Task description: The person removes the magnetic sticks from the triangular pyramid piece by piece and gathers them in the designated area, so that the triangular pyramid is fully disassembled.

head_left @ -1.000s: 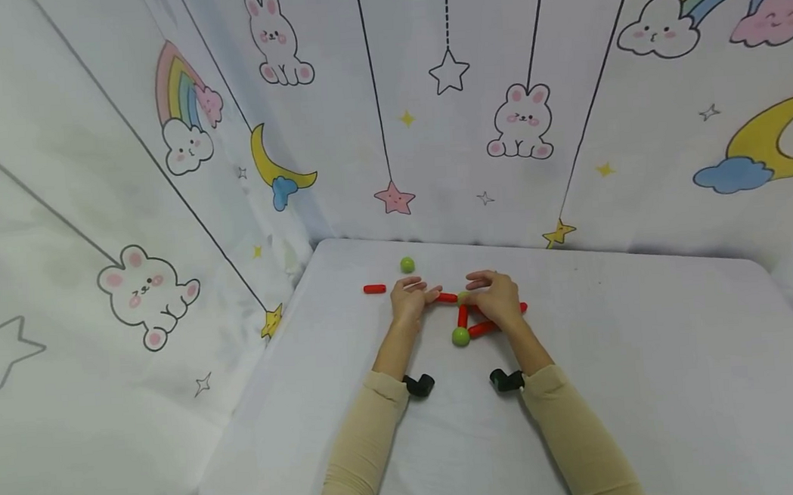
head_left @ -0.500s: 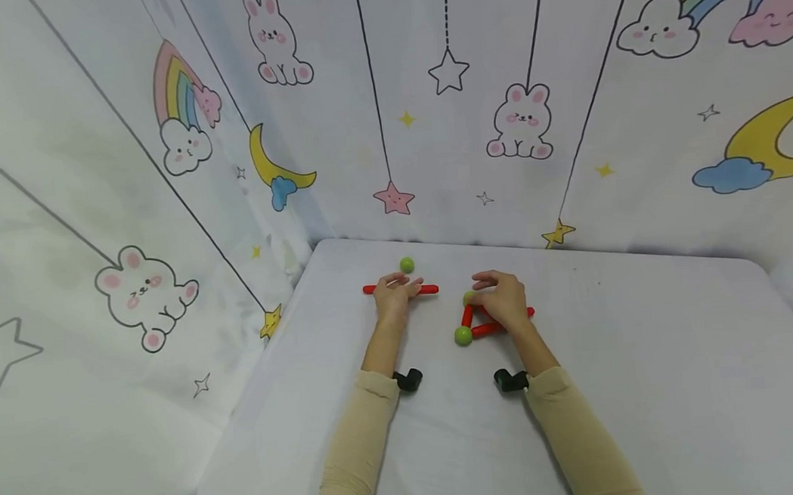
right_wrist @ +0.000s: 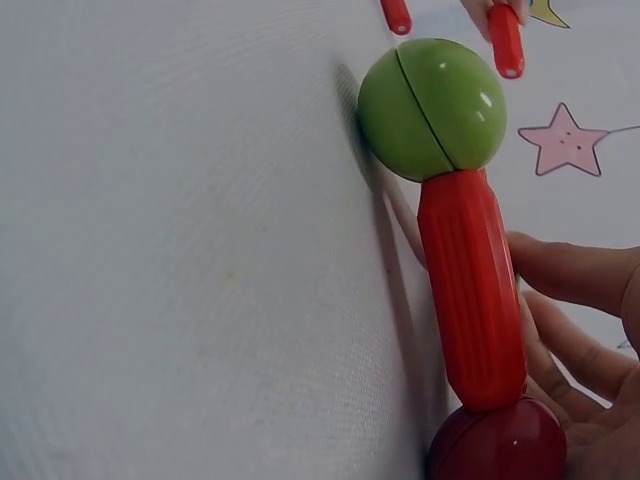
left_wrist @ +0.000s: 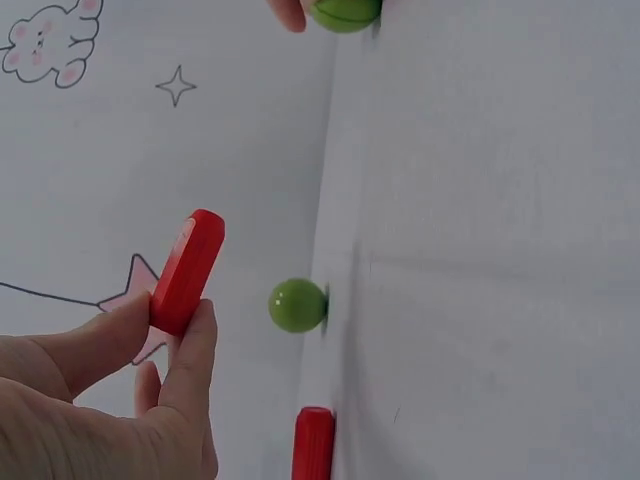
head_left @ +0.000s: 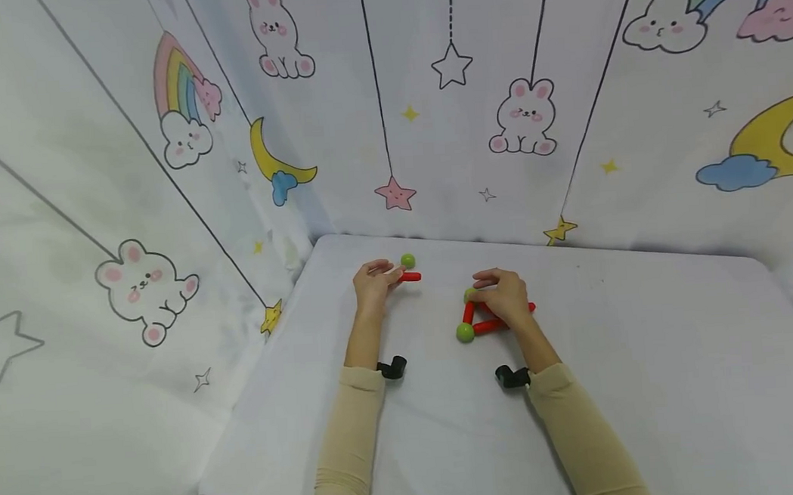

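My left hand (head_left: 374,285) pinches a short red toy building rod (left_wrist: 187,272) between thumb and fingers, raised above the table. A loose green ball (head_left: 407,261) lies just beyond it. Another red rod (left_wrist: 314,443) lies near that ball in the left wrist view. My right hand (head_left: 503,298) is at a frame of red rods and balls, its fingertips at the far green ball (head_left: 470,294), seemingly pinching it. The frame's near green ball (right_wrist: 432,110) joins a red rod (right_wrist: 472,290) that runs to a dark red ball (right_wrist: 500,445). The right hand hides part of the frame.
A white-covered table (head_left: 649,368) lies under both hands. Behind it and on the left hangs a white curtain (head_left: 335,130) printed with bunnies, stars and moons. Black wrist mounts (head_left: 393,367) sit at both cuffs.
My left hand has drawn a red rod away from the frame, moving left and up over the spot of the lying rod. The right hand stays at the frame, which has shifted slightly right.
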Demonstrator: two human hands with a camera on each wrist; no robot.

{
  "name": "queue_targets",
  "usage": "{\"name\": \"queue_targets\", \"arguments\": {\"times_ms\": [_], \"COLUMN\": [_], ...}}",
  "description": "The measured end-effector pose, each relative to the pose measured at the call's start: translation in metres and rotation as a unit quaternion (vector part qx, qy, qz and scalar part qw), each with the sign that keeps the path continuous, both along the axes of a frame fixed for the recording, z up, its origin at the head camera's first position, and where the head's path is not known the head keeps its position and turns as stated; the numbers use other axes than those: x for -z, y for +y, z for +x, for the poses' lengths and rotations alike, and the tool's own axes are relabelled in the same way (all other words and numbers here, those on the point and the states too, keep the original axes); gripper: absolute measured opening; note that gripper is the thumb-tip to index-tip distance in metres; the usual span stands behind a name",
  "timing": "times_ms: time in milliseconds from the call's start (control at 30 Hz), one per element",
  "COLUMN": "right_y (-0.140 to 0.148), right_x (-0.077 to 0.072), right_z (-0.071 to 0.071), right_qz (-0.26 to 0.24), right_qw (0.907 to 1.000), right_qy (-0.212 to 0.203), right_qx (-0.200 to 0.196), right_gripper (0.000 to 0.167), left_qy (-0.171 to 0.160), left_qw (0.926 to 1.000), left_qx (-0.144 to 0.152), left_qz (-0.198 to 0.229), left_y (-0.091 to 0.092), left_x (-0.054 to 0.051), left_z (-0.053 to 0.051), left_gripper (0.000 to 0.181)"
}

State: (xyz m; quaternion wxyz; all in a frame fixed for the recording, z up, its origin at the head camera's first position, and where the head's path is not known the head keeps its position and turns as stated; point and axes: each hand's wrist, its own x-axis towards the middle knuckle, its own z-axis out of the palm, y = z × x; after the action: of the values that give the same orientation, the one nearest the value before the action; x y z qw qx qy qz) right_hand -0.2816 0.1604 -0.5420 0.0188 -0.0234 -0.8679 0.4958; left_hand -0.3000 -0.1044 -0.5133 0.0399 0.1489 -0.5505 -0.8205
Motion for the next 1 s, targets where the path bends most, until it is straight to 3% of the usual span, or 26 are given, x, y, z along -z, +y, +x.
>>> {"name": "queue_targets", "arguments": {"times_ms": [467,800,1000], "right_y": [-0.002,-0.003,-0.002], "right_x": [0.003,-0.001,0.001], "right_z": [0.001,0.002,0.002], "right_qz": [0.003,-0.012,-0.01], "right_qw": [0.9999,0.9997,0.9998], "right_qy": [-0.011,-0.019,-0.019], "right_qx": [-0.003,0.004,0.002], "right_gripper": [0.042,0.042,0.042], "left_qy": [-0.027,-0.053,-0.069], "left_qw": [0.9975,0.9973,0.9961], "left_qx": [-0.042,-0.048,-0.048], "left_qz": [-0.05,-0.015,-0.029], "left_y": [-0.057,-0.073,-0.078], "left_x": [0.004,0.015,0.022], "left_z": [0.004,-0.005,-0.008], "left_gripper": [0.046,0.056,0.058]}}
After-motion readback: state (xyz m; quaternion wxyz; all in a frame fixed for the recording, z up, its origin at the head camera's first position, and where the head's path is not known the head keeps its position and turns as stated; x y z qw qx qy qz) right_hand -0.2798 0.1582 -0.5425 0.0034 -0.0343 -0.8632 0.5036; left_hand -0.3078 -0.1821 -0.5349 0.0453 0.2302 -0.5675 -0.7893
